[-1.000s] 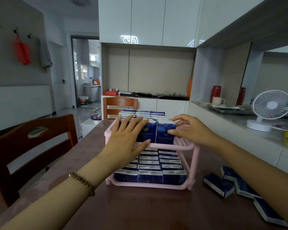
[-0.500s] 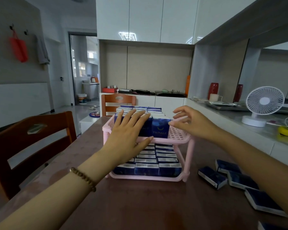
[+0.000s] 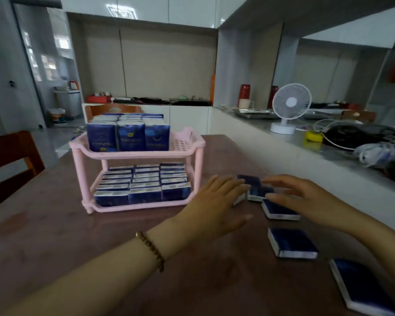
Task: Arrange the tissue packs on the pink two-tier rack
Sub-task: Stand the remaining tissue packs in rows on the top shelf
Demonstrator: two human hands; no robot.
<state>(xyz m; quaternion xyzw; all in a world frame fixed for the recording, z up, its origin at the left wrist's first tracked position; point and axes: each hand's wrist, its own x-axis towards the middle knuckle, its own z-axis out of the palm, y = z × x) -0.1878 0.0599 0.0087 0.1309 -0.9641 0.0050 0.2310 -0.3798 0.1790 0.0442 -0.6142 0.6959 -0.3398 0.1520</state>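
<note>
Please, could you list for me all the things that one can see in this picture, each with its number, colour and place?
pink rack: one, pink, two tiers, on the table, left of the hands
upper-tier packs: three in the front row, more behind, dark blue, upright
lower-tier packs: three columns, dark blue with white edges, lower tier
loose packs: at least five, dark blue, flat on the table, right of the rack
table: one, brown
fan: one, white, counter at right
red bottles: two, red, counter, left of the fan
mug: one, white, beside a red bottle
chairs: two, brown wood, one at left, one behind the rack
bracelet: one, brown beads, left wrist
left hand: open, at the loose packs
right hand: open, at the loose packs
</note>
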